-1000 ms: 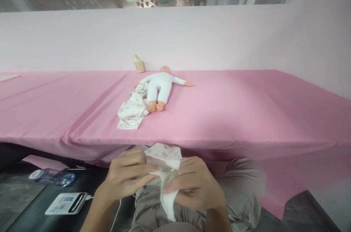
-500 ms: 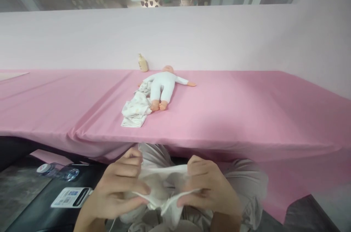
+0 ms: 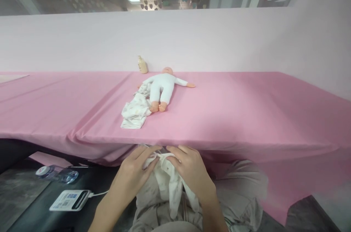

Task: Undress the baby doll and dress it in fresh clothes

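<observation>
White cloth hangs bunched between the two hands, over the lap, just off the front edge of the pink-covered counter. The left hand pinches its upper edge between thumb and fingers; the right hand appears to do the same, though its fingertips are partly hidden by folds. On the counter lies a doll in white, arms spread, feet toward the person, with a crumpled bundle against it. A pump bottle stands near its head, by the wall.
</observation>
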Tool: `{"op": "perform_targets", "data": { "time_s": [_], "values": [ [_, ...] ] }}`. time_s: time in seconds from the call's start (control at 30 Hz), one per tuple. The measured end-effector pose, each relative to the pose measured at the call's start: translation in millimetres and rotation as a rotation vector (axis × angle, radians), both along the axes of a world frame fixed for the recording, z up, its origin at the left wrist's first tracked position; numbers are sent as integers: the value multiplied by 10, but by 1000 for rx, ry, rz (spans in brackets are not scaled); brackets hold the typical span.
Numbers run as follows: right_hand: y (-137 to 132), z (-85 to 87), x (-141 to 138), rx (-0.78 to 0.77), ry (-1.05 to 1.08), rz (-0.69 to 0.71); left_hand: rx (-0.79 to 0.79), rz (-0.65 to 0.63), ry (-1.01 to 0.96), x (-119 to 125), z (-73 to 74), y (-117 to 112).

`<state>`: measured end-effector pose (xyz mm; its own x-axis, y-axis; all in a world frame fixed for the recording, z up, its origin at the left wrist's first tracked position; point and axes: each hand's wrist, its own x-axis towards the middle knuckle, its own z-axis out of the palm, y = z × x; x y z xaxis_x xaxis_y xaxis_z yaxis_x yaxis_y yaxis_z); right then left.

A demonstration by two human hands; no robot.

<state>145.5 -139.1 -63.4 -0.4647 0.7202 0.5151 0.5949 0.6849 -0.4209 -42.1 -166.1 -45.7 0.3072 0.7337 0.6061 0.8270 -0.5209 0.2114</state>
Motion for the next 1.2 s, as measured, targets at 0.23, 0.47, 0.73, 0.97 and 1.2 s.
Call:
{"op": "perform_targets", "data": {
  "time_s": [0.23,0.47,0.73,0.97,1.2],
  "values": [
    [71,-47,-79,26,-97,-119,-249,172,289,86,-63,18],
    [34,4,-82,-49,30,-120,-458,125,-44,129,-74,52],
    [-116,110,-190,-153,417,22,-647,-225,-1063,233,-154,27],
    [-196,192,-8,-236,648,299,-377,-133,-891,173,-78,-21],
    [-179,101,-104,-345,850,370,-377,-251,-856,90,-12,11]
  ]
}}
